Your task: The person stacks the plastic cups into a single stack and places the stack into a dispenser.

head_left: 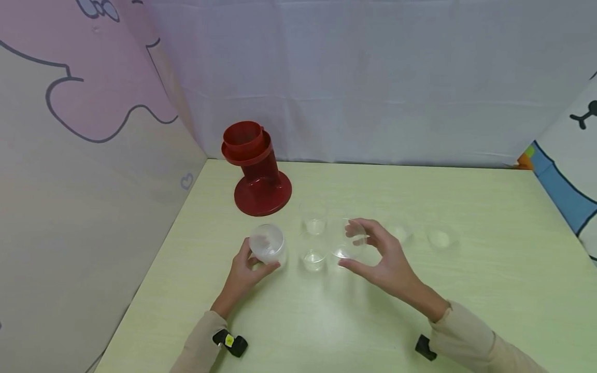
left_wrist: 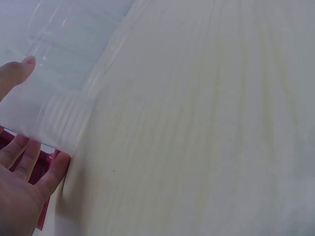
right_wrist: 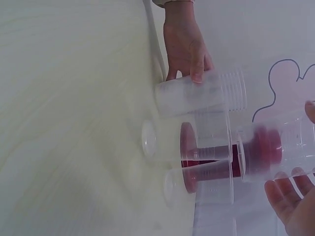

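Observation:
My left hand (head_left: 247,272) grips a stack of clear plastic cups (head_left: 268,244), thumb on one side and fingers on the other. In the right wrist view the stack (right_wrist: 202,93) stands mouth up, its rims nested close together. A single clear plastic cup (head_left: 342,241) sits between the thumb and curled fingers of my right hand (head_left: 384,261). It is held base down, raised about level with the rims of two cups in the right wrist view. Those two clear cups, a near cup (head_left: 313,260) and a far cup (head_left: 314,226), stand upright on the table between my hands.
At the back left of the table (head_left: 489,290) stands a red stand (head_left: 261,191) with a round base and cup-like top. Right of my right hand are two more faint clear cups, one cup (head_left: 439,238) farther out. A white cloth (head_left: 373,83) hangs behind.

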`<state>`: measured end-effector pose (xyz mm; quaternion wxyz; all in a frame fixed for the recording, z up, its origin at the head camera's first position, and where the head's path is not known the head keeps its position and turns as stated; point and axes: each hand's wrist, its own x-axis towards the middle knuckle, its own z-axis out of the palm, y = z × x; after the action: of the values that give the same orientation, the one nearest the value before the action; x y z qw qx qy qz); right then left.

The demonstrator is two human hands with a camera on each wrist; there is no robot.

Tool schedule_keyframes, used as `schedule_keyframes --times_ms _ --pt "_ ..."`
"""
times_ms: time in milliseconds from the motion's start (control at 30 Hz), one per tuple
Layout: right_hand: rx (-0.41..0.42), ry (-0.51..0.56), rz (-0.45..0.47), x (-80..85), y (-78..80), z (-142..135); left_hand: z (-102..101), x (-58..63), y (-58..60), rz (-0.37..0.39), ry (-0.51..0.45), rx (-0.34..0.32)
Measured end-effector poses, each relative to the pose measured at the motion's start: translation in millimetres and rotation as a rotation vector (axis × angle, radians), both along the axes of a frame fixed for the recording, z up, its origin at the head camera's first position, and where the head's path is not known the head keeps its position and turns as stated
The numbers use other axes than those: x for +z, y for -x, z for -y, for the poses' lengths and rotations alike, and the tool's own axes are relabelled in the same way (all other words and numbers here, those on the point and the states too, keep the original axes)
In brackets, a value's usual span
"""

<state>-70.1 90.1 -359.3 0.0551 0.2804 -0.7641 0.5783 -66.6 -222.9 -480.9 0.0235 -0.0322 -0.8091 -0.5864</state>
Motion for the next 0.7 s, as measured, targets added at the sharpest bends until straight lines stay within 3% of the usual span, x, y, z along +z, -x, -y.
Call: schedule_keyframes --times_ms 200,433,700 --pt "0.021 0.031 -0.01 -18.4 9.8 1 -1 1.9 0.0 0.019 -0.013 -0.001" --pt "0.036 0.069 0.018 -24.3 16.2 5 -9 33.5 -8.8 0.033 0.008 -0.017" --pt "0.045 0.044 -0.008 -23.8 19.7 11 -9 32.8 -8.6 0.028 0.001 -0.017"
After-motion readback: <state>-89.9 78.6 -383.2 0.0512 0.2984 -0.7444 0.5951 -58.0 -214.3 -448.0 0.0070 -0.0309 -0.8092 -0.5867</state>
